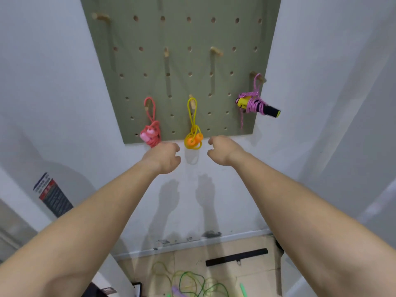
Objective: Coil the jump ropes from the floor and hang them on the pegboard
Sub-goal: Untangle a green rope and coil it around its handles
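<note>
Head: 3 coiled ropes [193,125] on pegboard [175,61]; 2 empty hands [165,159].

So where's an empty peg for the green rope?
Free pegs: top-left peg and the two middle ones on the pegboard. The bottom row is crowded: pink rope, yellow rope, purple rope. The green rope lies on the floor.

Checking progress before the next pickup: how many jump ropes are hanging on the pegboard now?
3: a pink rope at lower left, a yellow rope at lower centre, and a purple rope wound round yellow-black handles at right.
</note>
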